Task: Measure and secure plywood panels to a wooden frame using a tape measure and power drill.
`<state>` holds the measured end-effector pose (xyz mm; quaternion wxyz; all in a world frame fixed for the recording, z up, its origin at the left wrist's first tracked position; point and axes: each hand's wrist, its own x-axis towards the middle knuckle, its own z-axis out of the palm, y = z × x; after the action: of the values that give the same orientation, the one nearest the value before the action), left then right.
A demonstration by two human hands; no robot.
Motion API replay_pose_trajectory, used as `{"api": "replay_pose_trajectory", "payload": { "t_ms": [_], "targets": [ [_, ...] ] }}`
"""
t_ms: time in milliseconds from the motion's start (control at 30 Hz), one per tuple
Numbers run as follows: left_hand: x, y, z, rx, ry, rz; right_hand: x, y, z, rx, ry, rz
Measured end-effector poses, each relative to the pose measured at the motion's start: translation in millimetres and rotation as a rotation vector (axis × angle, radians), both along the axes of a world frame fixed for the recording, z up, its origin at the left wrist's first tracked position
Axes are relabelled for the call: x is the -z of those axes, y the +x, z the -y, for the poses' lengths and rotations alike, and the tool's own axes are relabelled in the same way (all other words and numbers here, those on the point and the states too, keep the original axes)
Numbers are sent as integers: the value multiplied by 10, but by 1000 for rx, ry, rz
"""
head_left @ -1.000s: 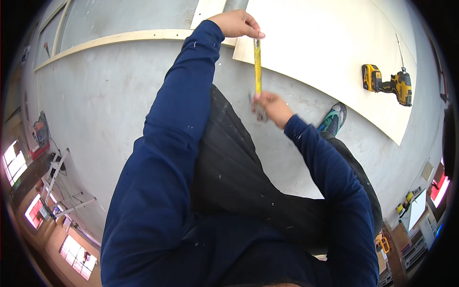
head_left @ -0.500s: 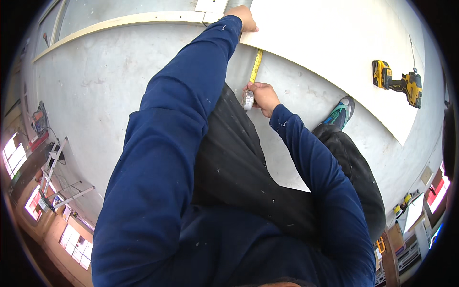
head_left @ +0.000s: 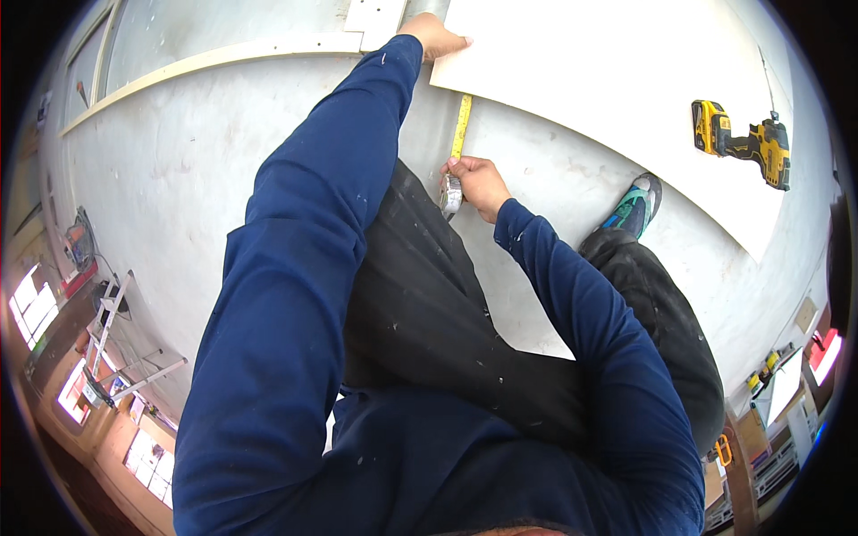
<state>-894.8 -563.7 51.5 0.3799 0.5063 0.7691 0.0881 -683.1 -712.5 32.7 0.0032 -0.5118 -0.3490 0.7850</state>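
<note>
My left hand is closed over the left edge of a large white board, near its front corner. Its thumb lies along the top face, and the other fingers are mostly hidden. Closer to me, my right hand grips a tape measure with a silvery case. From that case a yellow blade runs away from me over the grey floor to the board's front edge. The blade's far end is out of sight at the board.
A yellow-black cordless power tool lies on the board's right part. My shoe stands near the board's front edge. Pale wooden strips frame the far left. A stepladder is at left; assorted materials sit at lower right.
The whole view has shifted slightly, so the board corner and both hands appear farther left. My left thumb sits a little farther from the board's front corner. The tape stays extended.
</note>
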Motion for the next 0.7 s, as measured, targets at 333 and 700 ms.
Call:
{"api": "replay_pose_trajectory", "payload": {
  "t_ms": [333, 700],
  "targets": [
    [114, 160, -198, -185, 211, -246, 9, 0, 42, 4, 43, 6],
    [107, 167, -200, -118, 138, -253, 74, -13, 40, -4, 43, -33]
  ]
}}
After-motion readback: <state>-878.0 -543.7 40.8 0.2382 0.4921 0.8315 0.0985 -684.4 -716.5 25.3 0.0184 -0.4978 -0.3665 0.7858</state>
